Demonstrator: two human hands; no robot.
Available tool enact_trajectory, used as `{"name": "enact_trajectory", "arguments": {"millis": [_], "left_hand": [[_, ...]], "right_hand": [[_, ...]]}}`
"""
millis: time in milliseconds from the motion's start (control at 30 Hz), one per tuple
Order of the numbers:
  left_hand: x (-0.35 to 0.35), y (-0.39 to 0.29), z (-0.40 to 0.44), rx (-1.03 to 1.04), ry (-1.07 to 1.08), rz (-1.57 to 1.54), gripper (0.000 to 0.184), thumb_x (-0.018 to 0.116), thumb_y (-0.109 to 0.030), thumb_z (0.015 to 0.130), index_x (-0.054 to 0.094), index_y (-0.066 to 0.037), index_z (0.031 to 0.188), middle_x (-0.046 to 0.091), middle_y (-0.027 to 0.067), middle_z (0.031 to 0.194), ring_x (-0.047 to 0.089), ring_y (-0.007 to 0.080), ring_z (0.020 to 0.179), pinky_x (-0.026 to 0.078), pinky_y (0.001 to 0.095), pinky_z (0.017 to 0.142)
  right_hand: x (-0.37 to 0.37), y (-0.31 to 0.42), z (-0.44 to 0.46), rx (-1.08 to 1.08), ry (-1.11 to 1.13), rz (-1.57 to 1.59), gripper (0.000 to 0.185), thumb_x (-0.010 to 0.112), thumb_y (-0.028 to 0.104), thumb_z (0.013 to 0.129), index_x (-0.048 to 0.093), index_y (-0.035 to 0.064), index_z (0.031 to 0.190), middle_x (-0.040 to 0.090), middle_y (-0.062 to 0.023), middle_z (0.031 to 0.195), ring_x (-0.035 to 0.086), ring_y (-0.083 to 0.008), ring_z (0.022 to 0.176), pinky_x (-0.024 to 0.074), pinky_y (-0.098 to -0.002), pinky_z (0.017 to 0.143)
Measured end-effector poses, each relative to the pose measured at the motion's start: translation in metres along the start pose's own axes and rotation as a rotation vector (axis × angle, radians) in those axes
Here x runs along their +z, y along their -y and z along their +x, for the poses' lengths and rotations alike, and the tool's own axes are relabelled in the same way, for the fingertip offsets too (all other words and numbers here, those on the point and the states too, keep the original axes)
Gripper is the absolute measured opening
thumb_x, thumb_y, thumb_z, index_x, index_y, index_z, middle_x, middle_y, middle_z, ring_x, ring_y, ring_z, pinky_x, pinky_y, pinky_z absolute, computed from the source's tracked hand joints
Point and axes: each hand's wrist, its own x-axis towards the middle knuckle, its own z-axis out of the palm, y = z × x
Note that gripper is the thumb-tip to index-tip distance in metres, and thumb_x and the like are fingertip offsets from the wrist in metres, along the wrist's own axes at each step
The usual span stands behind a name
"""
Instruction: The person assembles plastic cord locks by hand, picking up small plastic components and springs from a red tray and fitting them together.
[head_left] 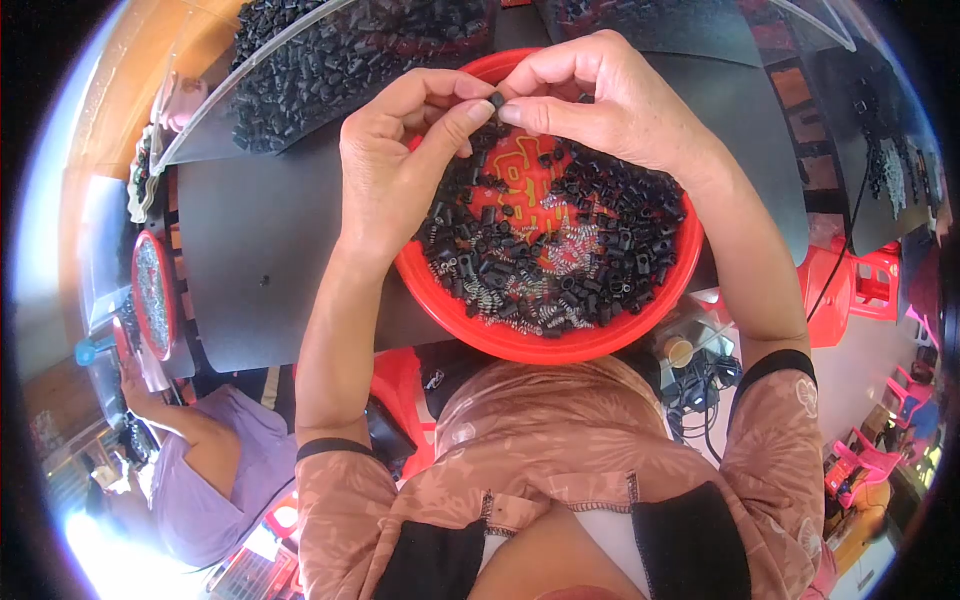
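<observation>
The red round tray [545, 350] is smooth, glossy plastic, the coil springs [577, 246] in it shiny metal, the small black parts [640, 255] slightly glossy and plastic-looking, the dark tabletop [262, 215] smooth and matt, the patterned shirt [560, 430] cloth.

Two hands [390, 170]; one black piece [496, 99] at their fingertips; at least two round red trays [545, 350]; black parts [620, 215] and metal springs [575, 250], numerous, too heaped to count exactly.
</observation>
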Motion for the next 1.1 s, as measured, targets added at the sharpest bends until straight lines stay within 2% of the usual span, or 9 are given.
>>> {"name": "enact_trajectory", "arguments": {"millis": [100, 333, 600, 700, 800, 933, 1100], "left_hand": [[0.001, -0.001, -0.001, 0.009, -0.014, 0.025, 0.012, 0.065, -0.003, 0.086, 0.066, 0.0, 0.098, 0.067, 0.0012, 0.084, 0.057, 0.005, 0.07, 0.048, 0.0196, 0.064], [0.004, 0.0, 0.0, 0.048, -0.064, 0.141, 0.013, 0.066, -0.001, 0.084, 0.066, 0.0, 0.096, 0.067, 0.0012, 0.081, 0.059, 0.0056, 0.07, 0.048, 0.0206, 0.066], [0.004, 0.0, -0.001, 0.04, -0.073, 0.192, 0.011, 0.066, -0.001, 0.083, 0.065, 0.001, 0.094, 0.065, 0.0021, 0.079, 0.058, 0.0066, 0.066, 0.048, 0.0215, 0.063], [0.005, 0.0, -0.001, 0.047, -0.081, 0.201, 0.011, 0.066, -0.001, 0.083, 0.064, 0.001, 0.094, 0.065, 0.0029, 0.078, 0.058, 0.0072, 0.065, 0.048, 0.0218, 0.062], [0.005, 0.002, -0.001, 0.05, -0.084, 0.207, 0.011, 0.066, -0.001, 0.083, 0.064, 0.001, 0.094, 0.065, 0.003, 0.078, 0.058, 0.0075, 0.065, 0.048, 0.0222, 0.061], [0.005, 0.003, -0.001, 0.113, -0.083, 0.262, 0.011, 0.066, -0.001, 0.083, 0.064, 0.001, 0.094, 0.065, 0.0028, 0.078, 0.059, 0.0078, 0.064, 0.048, 0.0225, 0.061], [0.005, -0.001, -0.001, 0.035, -0.064, 0.206, 0.01, 0.066, -0.001, 0.083, 0.064, 0.0, 0.092, 0.065, 0.0022, 0.076, 0.06, 0.0074, 0.066, 0.048, 0.0221, 0.062]], "right_hand": [[0.002, 0.001, 0.001, 0.012, 0.009, 0.05, 0.024, 0.068, 0.018, 0.086, 0.069, -0.0027, 0.097, 0.066, -0.0015, 0.075, 0.056, -0.004, 0.069, 0.0477, -0.021, 0.064], [0.003, -0.001, 0.001, -0.05, -0.011, -0.054, 0.023, 0.065, 0.019, 0.089, 0.069, -0.0028, 0.095, 0.063, -0.0002, 0.071, 0.054, -0.0046, 0.066, 0.0465, -0.0217, 0.061], [0.001, -0.004, 0.001, -0.059, -0.016, -0.124, 0.022, 0.065, 0.018, 0.088, 0.069, -0.002, 0.096, 0.063, -0.0008, 0.069, 0.054, -0.0045, 0.064, 0.0463, -0.0227, 0.059], [0.002, -0.002, 0.002, -0.047, -0.045, -0.149, 0.022, 0.066, 0.018, 0.087, 0.07, -0.0017, 0.097, 0.065, -0.0025, 0.072, 0.057, -0.0052, 0.066, 0.0479, -0.0227, 0.062], [0.0, 0.001, 0.001, 0.008, -0.034, -0.119, 0.021, 0.067, 0.016, 0.089, 0.069, -0.0021, 0.099, 0.067, -0.001, 0.081, 0.058, -0.0052, 0.075, 0.0477, -0.0214, 0.069], [-0.001, 0.005, 0.001, 0.049, -0.006, -0.045, 0.019, 0.068, 0.015, 0.088, 0.069, -0.0012, 0.097, 0.067, -0.0009, 0.081, 0.059, -0.0053, 0.075, 0.0484, -0.0213, 0.07], [-0.003, 0.009, 0.002, 0.148, 0.008, -0.044, 0.018, 0.069, 0.014, 0.086, 0.069, -0.0011, 0.096, 0.067, -0.001, 0.082, 0.06, -0.0052, 0.076, 0.0495, -0.0216, 0.072]]}}
